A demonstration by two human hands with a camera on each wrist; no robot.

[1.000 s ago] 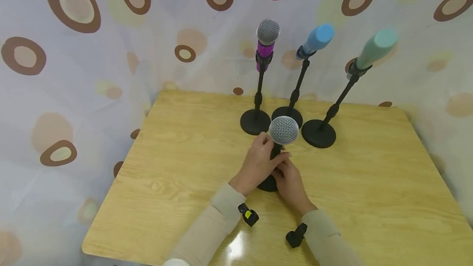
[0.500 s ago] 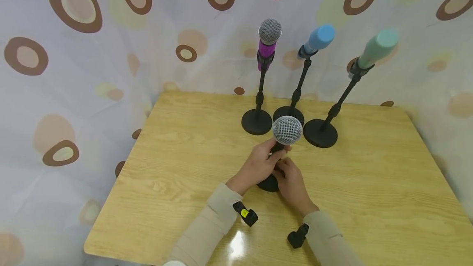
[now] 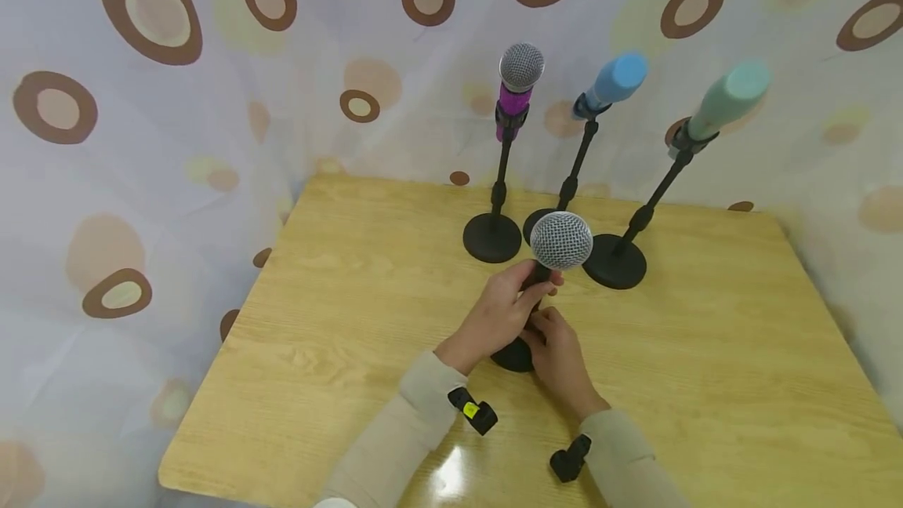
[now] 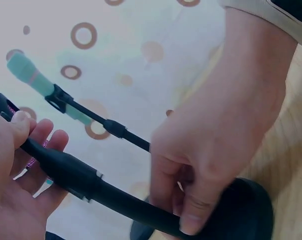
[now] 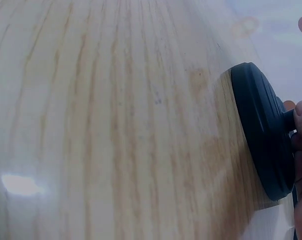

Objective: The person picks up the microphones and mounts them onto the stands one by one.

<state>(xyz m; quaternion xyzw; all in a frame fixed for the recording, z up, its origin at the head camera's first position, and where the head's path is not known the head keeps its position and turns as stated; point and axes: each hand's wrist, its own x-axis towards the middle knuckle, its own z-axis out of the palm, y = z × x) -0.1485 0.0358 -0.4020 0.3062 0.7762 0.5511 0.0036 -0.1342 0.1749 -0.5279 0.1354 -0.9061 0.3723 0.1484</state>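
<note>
A microphone with a silver mesh head (image 3: pixel 561 241) tops a black desk stand, whose round base (image 3: pixel 513 355) rests on the table. My left hand (image 3: pixel 497 308) grips the stand's upper part just under the microphone; in the left wrist view its thumb (image 4: pixel 20 125) lies along the thin upper pole. Below it my right hand (image 3: pixel 560 355) pinches the lower pole (image 4: pixel 141 212) close to the base, thumb against fingers. The stand's thicker middle collar (image 4: pixel 71 172) shows between the hands. In the right wrist view the base (image 5: pixel 263 135) stands at the right, fingertips at its pole.
Behind stand three more black stands, holding a purple microphone (image 3: pixel 513 99), a blue one (image 3: pixel 617 78) and a mint green one (image 3: pixel 730 100). The wooden table (image 3: pixel 339 281) meets a patterned cloth (image 3: pixel 212 100) at the back.
The silver microphone head has shifted right and slightly up, and looks larger. My left hand has moved a little with it, while my right hand stays by the base.
</note>
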